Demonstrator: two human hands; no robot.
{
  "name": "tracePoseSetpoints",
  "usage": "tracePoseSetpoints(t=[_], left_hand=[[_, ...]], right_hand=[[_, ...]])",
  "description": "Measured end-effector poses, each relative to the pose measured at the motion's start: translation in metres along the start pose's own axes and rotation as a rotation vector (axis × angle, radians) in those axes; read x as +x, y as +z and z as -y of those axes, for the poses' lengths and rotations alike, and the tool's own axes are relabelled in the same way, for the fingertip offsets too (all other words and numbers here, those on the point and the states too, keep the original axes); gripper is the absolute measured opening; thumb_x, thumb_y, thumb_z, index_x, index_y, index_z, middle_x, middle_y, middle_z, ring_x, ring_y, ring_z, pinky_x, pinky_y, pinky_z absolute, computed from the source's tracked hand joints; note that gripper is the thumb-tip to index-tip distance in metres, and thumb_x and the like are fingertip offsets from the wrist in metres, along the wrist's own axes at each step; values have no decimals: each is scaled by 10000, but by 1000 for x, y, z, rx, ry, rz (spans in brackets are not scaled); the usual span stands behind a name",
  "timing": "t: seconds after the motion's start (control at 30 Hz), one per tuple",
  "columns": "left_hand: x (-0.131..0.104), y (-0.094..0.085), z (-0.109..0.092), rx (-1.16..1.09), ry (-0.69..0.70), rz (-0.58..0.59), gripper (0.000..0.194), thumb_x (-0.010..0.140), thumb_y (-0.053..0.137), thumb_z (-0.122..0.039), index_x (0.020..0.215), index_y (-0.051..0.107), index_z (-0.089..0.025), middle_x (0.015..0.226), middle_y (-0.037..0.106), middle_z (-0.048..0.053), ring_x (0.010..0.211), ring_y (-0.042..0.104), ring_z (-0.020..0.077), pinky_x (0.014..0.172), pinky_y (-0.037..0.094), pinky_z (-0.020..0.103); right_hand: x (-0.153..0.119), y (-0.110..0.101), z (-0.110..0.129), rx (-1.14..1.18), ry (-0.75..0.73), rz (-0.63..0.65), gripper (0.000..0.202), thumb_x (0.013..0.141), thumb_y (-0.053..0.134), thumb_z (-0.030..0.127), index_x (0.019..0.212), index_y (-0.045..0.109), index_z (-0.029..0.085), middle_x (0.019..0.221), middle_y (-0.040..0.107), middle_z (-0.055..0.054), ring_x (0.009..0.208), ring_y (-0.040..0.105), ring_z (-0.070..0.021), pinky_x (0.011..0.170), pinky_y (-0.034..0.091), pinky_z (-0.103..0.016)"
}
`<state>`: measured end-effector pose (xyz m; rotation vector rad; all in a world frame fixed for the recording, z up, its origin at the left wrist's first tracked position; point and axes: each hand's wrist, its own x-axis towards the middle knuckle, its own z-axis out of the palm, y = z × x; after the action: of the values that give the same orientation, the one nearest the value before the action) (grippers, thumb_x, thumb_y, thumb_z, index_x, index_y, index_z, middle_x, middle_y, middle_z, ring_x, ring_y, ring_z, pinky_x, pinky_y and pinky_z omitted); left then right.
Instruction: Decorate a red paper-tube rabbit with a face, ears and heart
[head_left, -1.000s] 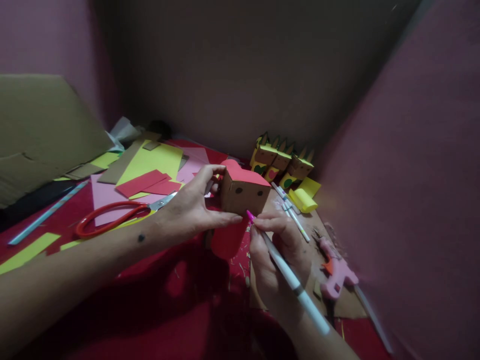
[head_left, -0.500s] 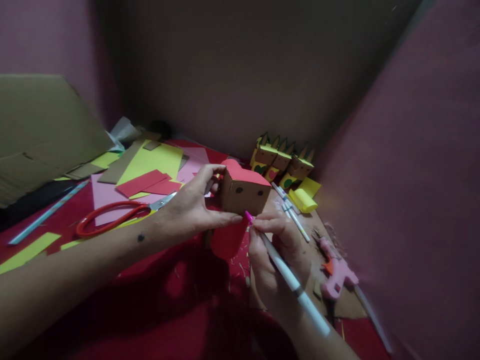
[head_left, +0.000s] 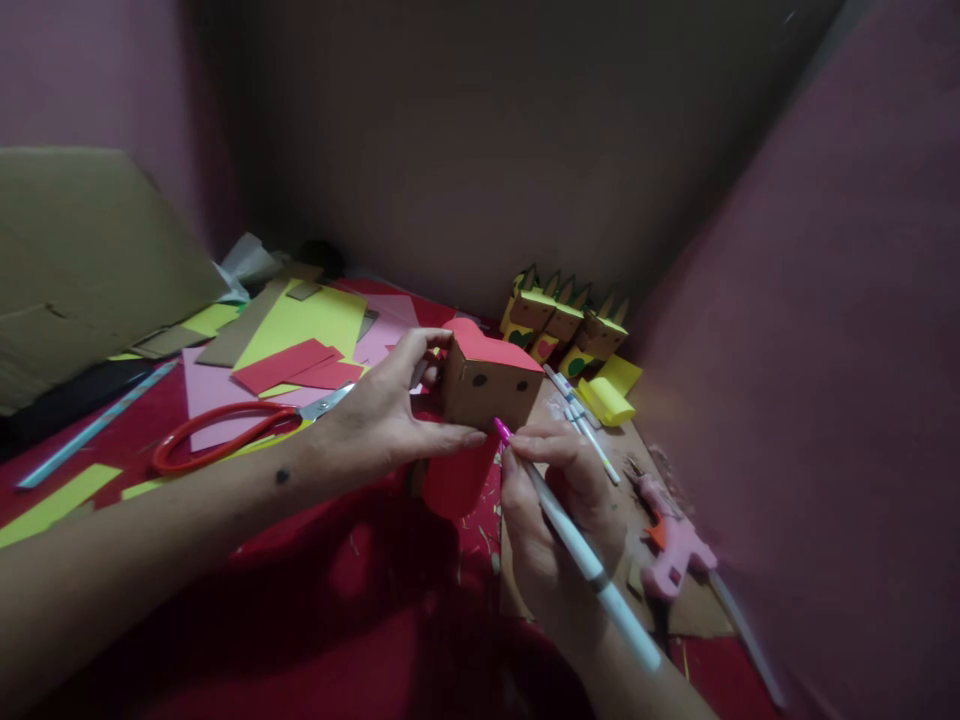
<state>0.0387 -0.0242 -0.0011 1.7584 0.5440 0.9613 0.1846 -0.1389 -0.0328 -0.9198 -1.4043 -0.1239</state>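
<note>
A cardboard figure (head_left: 487,398) has a box-shaped head with a red paper top and two dark dots on its front face. Below the head is a red rounded body (head_left: 454,488). My left hand (head_left: 409,410) grips the head from the left side, with the thumb under its front lower edge. Between the fingers of my right hand (head_left: 559,490) is a white marker (head_left: 574,545). Its pink tip is at the lower edge of the head's front; whether it touches the cardboard I cannot tell.
Red-handled scissors (head_left: 225,432) lie on coloured paper (head_left: 307,325) at left. Several yellow-topped cardboard figures (head_left: 566,318) stand at the back. Capped markers (head_left: 592,440), a yellow paper roll (head_left: 606,400) and a pink glue gun (head_left: 679,550) lie at right. A cardboard sheet (head_left: 90,260) rises at far left.
My right hand and the marker have shifted slightly to the right. The figure and my left hand stay almost the same.
</note>
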Motion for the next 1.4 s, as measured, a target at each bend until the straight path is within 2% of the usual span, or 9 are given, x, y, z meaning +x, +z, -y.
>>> tracePoseSetpoints(t=[0.43, 0.63, 0.8, 1.03, 1.27, 1.4], left_hand=[[-1, 1, -4, -20, -5, 3, 752, 699, 936, -364, 1294, 489, -253, 1236, 606, 79, 1135, 642, 292, 956, 639, 477], [-1, 0, -3, 15, -7, 2, 742, 712, 941, -421, 1279, 496, -246, 1213, 605, 75, 1130, 654, 298, 951, 638, 478], [-1, 1, -4, -32, 7, 10, 727, 702, 938, -355, 1262, 488, -247, 1286, 598, 91, 1147, 633, 289, 942, 645, 457], [0, 1, -4, -25, -25, 7, 766, 688, 955, -398, 1290, 503, -257, 1199, 620, 78, 1162, 646, 329, 972, 633, 509], [-1, 1, -7, -10, -17, -6, 727, 681, 932, -356, 1263, 510, -248, 1222, 643, 87, 1116, 660, 303, 922, 644, 475], [0, 0, -6, -6, -17, 5, 740, 685, 935, -379, 1273, 507, -241, 1175, 642, 80, 1116, 660, 307, 918, 643, 472]], right_hand=[[1, 1, 0, -25, -22, 8, 298, 912, 591, -2, 1028, 646, 267, 908, 664, 15, 813, 689, -144, 730, 600, -284], [2, 0, 2, -12, -23, -5, 308, 893, 574, -16, 1009, 634, 263, 918, 654, 18, 822, 700, -123, 744, 609, -250], [1, 0, 0, 15, -14, 1, 295, 906, 610, 13, 1059, 650, 262, 957, 677, 4, 886, 716, -143, 795, 631, -287], [4, 1, 2, -16, 2, -15, 277, 916, 601, 26, 1032, 646, 272, 926, 656, 12, 818, 704, -129, 709, 618, -251], [-1, -1, 1, -35, 4, 7, 303, 900, 580, -8, 1019, 618, 268, 948, 650, 13, 844, 696, -116, 767, 622, -244], [-1, -1, 0, -43, -1, 22, 306, 895, 573, -13, 1017, 608, 266, 929, 641, 20, 814, 677, -117, 744, 614, -246]])
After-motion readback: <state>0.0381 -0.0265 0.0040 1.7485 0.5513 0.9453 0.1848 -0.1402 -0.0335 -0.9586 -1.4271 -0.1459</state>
